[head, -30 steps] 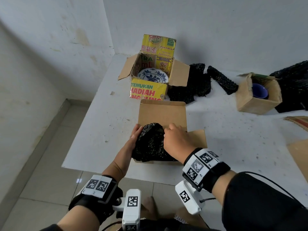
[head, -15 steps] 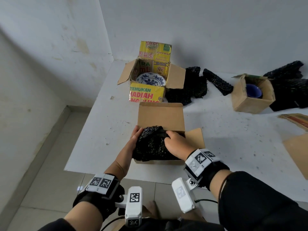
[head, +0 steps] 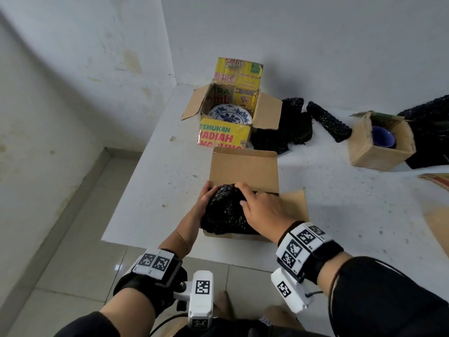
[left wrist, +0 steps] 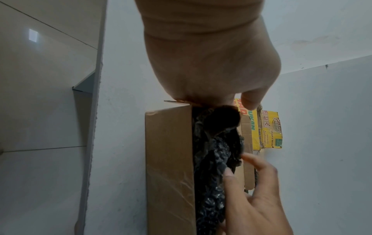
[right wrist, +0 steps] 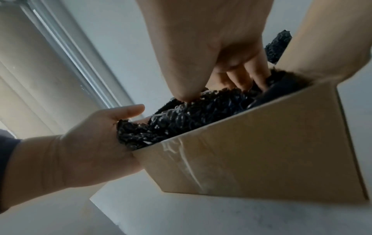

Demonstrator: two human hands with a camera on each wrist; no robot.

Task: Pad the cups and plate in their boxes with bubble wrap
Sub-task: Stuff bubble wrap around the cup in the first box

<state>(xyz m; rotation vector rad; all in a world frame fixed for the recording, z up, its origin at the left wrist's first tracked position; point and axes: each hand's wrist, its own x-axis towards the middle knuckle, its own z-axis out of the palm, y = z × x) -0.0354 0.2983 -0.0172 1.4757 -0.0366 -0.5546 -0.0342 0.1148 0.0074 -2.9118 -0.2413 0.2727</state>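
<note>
A black bubble wrap bundle (head: pixel 226 212) fills the plain cardboard box (head: pixel 243 166) near the table's front edge and bulges above its rim. My left hand (head: pixel 202 205) lies against the bundle's left side, palm on the wrap (right wrist: pixel 181 117), fingertips over its far top. My right hand (head: pixel 264 207) rests on top, with fingers (right wrist: pixel 259 76) pushed down into the far side of the box (right wrist: pixel 261 151). What lies under the wrap is hidden. Farther back, a blue-patterned plate (head: pixel 229 114) sits uncovered in a yellow box (head: pixel 223 137). A blue cup (head: pixel 382 139) sits in a small brown box (head: pixel 379 154).
Loose black bubble wrap pieces (head: pixel 289 127) lie between the yellow box and the small box, and a bigger heap (head: pixel 430 132) is at the far right. Flat cardboard (head: pixel 439 229) lies at the right edge. The table's front edge (head: pixel 145 244) drops to tiled floor.
The wrap sits a little lower in the box. My right hand has spread flatter and reached toward the far side; my left hand stays on the left side.
</note>
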